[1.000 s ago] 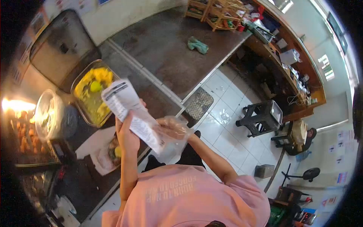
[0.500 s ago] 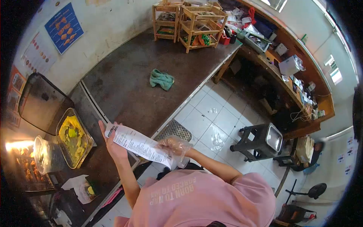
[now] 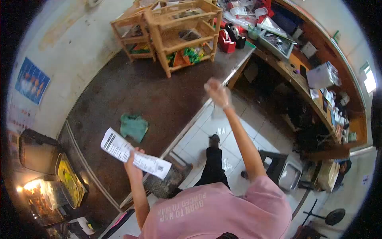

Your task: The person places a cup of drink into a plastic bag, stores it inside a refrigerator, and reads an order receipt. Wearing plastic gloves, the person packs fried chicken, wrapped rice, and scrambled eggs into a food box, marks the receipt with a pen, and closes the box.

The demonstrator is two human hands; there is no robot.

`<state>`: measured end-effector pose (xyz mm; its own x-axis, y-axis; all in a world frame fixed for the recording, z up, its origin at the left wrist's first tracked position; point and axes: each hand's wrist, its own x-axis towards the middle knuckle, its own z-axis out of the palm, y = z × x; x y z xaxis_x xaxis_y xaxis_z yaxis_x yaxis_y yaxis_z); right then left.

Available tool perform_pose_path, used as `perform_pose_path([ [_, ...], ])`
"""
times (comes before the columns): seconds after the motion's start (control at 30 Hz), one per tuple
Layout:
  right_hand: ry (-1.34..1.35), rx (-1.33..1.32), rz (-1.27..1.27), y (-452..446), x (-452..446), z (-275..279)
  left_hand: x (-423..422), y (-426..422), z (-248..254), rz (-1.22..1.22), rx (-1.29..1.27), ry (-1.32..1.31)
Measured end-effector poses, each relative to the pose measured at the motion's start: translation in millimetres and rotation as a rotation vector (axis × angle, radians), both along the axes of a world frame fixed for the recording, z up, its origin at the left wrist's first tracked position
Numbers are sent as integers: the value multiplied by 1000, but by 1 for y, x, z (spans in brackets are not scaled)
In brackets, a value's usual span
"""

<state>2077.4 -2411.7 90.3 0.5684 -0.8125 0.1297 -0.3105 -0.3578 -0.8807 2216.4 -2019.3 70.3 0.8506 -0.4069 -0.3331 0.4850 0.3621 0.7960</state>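
My left hand [image 3: 134, 162] is closed round the middle of a long printed paper slip [image 3: 153, 164], which is held over the near edge of the dark counter [image 3: 119, 85]. Just beyond the slip lies a crumpled green cloth [image 3: 134, 126]. Stretched forward over the counter's right edge is my right hand [image 3: 218, 92], in a clear plastic glove and blurred by motion; its fingers are too smeared to read. Beyond that hand, wooden racks [image 3: 181, 47] hold green and orange packets, with a red tape dispenser [image 3: 227, 41] beside them.
A tray of yellow food [image 3: 69, 181] and a lit food display [image 3: 39, 197] are at the left. Right of me are a dark stool [image 3: 284, 171], a floor fan [image 3: 335, 217] and a wooden desk [image 3: 298, 85] with many items. Another person sits at the far right.
My right hand has let go of the slip and moved forward and right. The slip stays in my left hand. The view has shifted along the counter, bringing the racks closer.
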Motion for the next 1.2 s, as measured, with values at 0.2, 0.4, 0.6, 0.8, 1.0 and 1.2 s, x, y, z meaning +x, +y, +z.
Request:
perform_pose_path([
  [0.2, -324, -20, 204, -270, 122, -97, -29, -125, 26, 285, 153, -6],
  [0.4, -214, -49, 64, -234, 119, -101, -36, -168, 14, 301, 247, 20],
  [0.6, 88, 81, 384, -172, 72, -49, -35, -201, 0, 338, 309, 63],
  [0.8, 43, 40, 747, -171, 53, -54, -44, -239, 12, 359, 244, 78],
  [1.0, -232, -197, 322, -315, 127, -52, -78, -239, 24, 494, 312, 25],
  [1.2, 350, -698, 380, -379, 280, -18, -96, -224, 30, 449, 366, -13],
])
